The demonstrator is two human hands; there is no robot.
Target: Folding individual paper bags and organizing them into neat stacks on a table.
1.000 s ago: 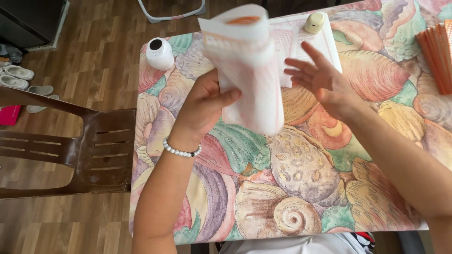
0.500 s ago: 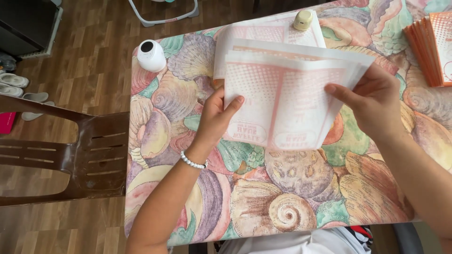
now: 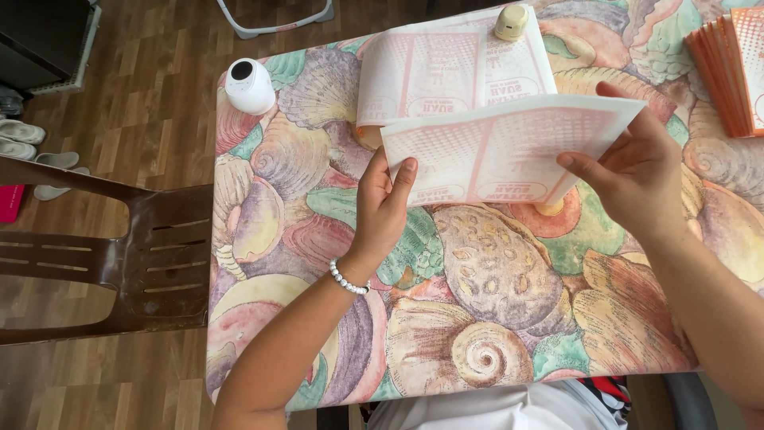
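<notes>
I hold a white sheet with orange print [image 3: 509, 147] above the table, spread flat and wide. My left hand [image 3: 382, 211] pinches its lower left corner, a bead bracelet on the wrist. My right hand [image 3: 637, 171] grips its right edge, fingers curled under the paper. Behind it a stack of like sheets [image 3: 446, 72] lies on the table, with a small cream-coloured round object [image 3: 512, 21] sitting on its far edge.
The table carries a seashell-patterned cloth [image 3: 493, 295]. A white cylinder with a dark top [image 3: 248, 85] stands at the far left corner. A pile of folded orange pieces [image 3: 728, 68] lies far right. A brown plastic chair [image 3: 103, 255] stands left of the table.
The sheet went from rolled upright in my left hand to opened and held flat by both hands; it now sits lower and wider than half a second ago.
</notes>
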